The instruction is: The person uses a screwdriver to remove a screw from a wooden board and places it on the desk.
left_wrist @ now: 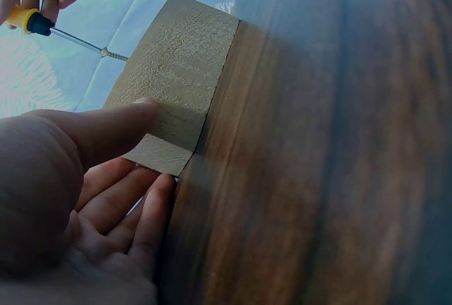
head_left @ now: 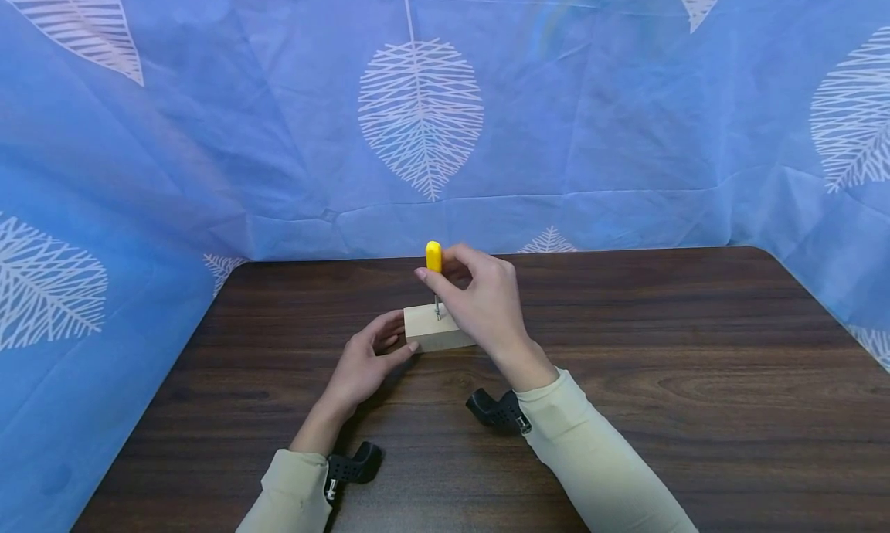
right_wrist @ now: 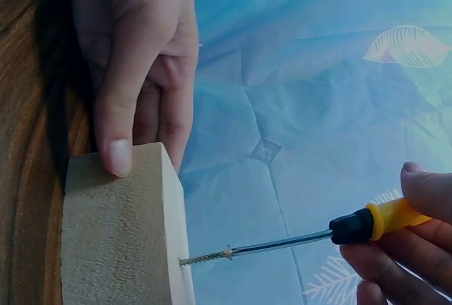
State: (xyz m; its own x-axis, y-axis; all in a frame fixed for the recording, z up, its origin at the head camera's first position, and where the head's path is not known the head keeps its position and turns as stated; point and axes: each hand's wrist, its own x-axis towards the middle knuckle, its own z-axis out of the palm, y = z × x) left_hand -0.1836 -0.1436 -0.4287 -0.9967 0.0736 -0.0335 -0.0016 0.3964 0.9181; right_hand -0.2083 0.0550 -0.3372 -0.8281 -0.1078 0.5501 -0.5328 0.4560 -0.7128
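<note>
A pale wooden block (head_left: 434, 336) lies on the dark table. From its top face a screw (right_wrist: 205, 257) sticks up, most of its thread exposed. The screwdriver (head_left: 434, 259), with a yellow and black handle and a metal shaft, stands upright with its tip at the screw head. My right hand (head_left: 487, 301) grips the handle between thumb and fingers, above the block. My left hand (head_left: 365, 359) holds the block's left end, thumb on the near side and fingers behind. In the left wrist view the thumb presses the block's face (left_wrist: 176, 72).
The brown wood-grain table (head_left: 660, 363) extends around the block. Behind and to the left hangs a blue cloth (head_left: 292, 116) with white leaf prints. Black wrist mounts (head_left: 497, 409) protrude from both sleeves over the table.
</note>
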